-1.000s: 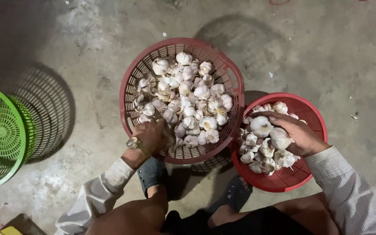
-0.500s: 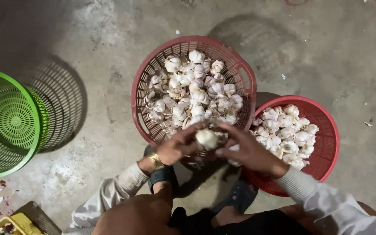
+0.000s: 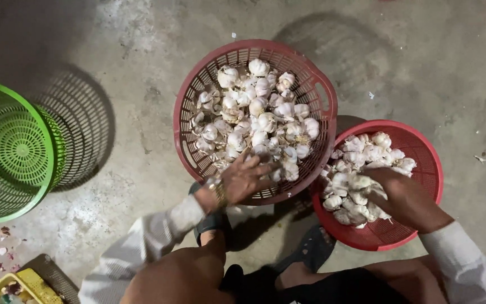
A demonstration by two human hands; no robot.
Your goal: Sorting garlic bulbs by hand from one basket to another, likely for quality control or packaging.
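Pale long sleeves, bare hands, dark sandals.

Left hand point(image 3: 246, 179) bare, with a gold-coloured wristband or watch just behind it at the wrist; behind that, a light, whitish-grey long sleeve, loosely creased, running back along the forearm. Right hand point(image 3: 403, 194) bare too, nothing worn at the wrist as far as can be told; same pale sleeve starting right behind it, cuff soft and wrinkled. Below and between both, bare knees, dark shorts or trousers, and dark open sandals on both feet.
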